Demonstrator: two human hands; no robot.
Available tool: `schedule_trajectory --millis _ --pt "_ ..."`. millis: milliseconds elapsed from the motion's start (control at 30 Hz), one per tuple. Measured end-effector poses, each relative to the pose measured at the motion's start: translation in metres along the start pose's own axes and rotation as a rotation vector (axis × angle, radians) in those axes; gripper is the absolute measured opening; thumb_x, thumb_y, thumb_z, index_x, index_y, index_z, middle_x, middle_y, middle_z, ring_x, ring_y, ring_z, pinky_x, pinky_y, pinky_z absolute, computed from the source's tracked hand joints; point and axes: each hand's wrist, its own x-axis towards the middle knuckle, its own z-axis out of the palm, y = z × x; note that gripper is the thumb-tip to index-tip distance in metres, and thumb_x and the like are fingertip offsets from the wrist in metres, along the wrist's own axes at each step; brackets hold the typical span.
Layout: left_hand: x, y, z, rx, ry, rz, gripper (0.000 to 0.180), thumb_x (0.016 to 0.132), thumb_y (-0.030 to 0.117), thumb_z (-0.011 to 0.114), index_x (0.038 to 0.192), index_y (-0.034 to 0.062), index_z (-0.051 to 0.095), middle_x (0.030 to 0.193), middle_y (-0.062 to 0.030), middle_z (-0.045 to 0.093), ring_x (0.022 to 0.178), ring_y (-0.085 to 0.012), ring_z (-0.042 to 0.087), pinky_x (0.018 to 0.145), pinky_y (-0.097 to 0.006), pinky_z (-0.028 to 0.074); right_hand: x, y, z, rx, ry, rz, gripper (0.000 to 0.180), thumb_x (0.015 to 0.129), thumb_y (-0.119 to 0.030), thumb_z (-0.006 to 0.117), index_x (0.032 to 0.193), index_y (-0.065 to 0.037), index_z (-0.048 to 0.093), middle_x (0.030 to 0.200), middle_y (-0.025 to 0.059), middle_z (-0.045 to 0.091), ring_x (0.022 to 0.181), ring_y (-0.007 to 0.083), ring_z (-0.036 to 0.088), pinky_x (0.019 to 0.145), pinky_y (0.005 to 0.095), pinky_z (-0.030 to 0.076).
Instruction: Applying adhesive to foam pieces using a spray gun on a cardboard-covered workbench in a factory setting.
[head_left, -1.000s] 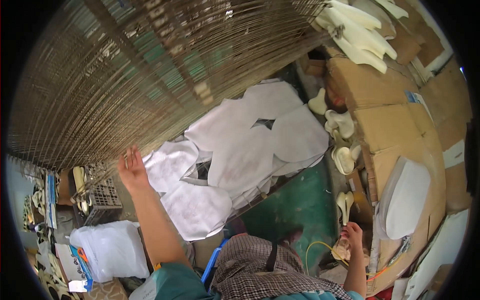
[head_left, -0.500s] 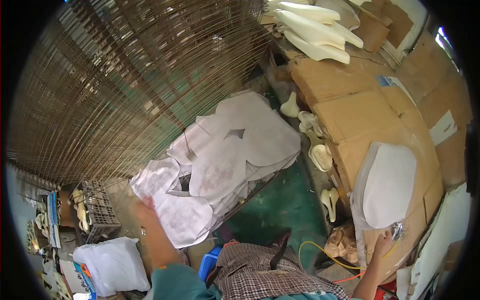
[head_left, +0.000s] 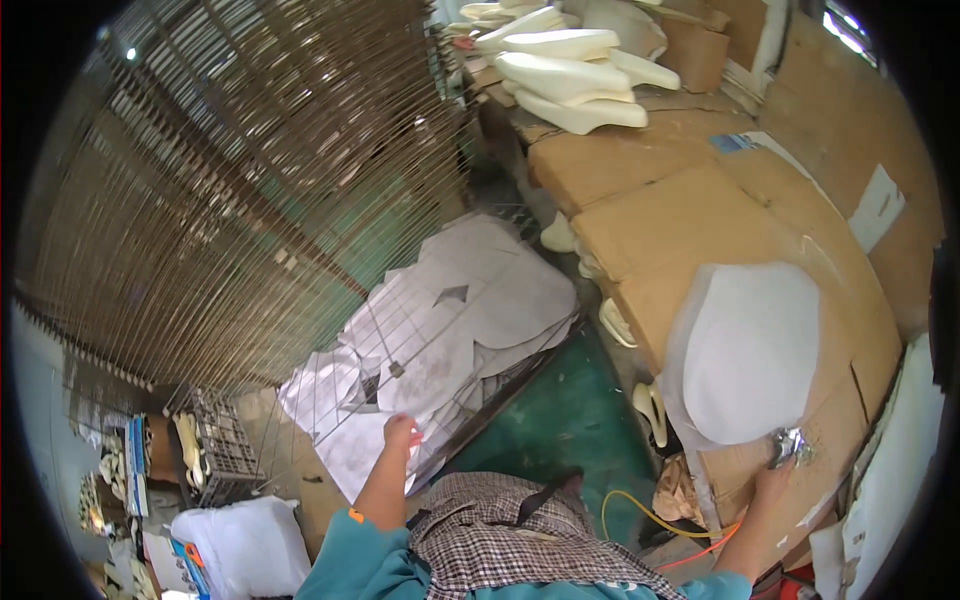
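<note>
My right hand (head_left: pixel 772 481) is closed around a shiny silver metal tool (head_left: pixel 789 445) at the right, low over the cardboard-covered bench. Its exact kind is too small to make out. Just beyond the tool lie white oval sheets (head_left: pixel 755 350), stacked slightly askew. My left hand (head_left: pixel 402 433) is over the near edge of a pile of white cut sheets (head_left: pixel 500 285), its fingers loosely apart and holding nothing I can see. Thin wires with a small dark block (head_left: pixel 397 369) cross in front of that pile.
A tall wire rack (head_left: pixel 250 200) fills the left. Cream saddle-shaped pieces (head_left: pixel 570 75) are heaped at the back of the cardboard bench (head_left: pixel 690 200). Yellow (head_left: pixel 640 503) and orange hoses (head_left: pixel 700 549) run near my right forearm. A white bag (head_left: pixel 245 545) and a crate (head_left: pixel 222 440) stand lower left.
My left hand has moved right, from the pile's left side to its near edge. Wires now cross the sheets. My right hand still grips the metal tool; the view has shifted.
</note>
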Motion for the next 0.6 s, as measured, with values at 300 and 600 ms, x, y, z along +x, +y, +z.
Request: schedule_trajectory --millis 300,600 --pt "-0.025 0.095 0.076 -0.150 -0.017 0.427 0.020 0.076 0.007 0.056 0.096 0.0063 0.053 0.086 -0.0071 0.056 0.060 -0.0180 0.058 0.052 -0.030 0.048 -0.074 0.000 -0.103 0.939 -0.074 0.259 0.040 0.076 -0.010 0.054 0.116 -0.003 0.048 0.056 -0.0006 0.042 0.042 0.0074 0.037 0.037 0.0217 0.030" --pt "0.011 0.262 -0.127 -1.166 0.219 0.629 0.064 0.080 0.046 0.045 0.131 0.0090 0.031 0.130 -0.0132 0.035 0.117 -0.0239 0.035 0.097 -0.041 0.027 -0.207 -0.140 -0.082 1.220 -0.555 0.314 0.024 0.085 -0.017 0.056 0.108 -0.008 0.056 0.049 -0.0038 0.037 0.040 0.0054 0.034 0.036 0.0211 0.027"
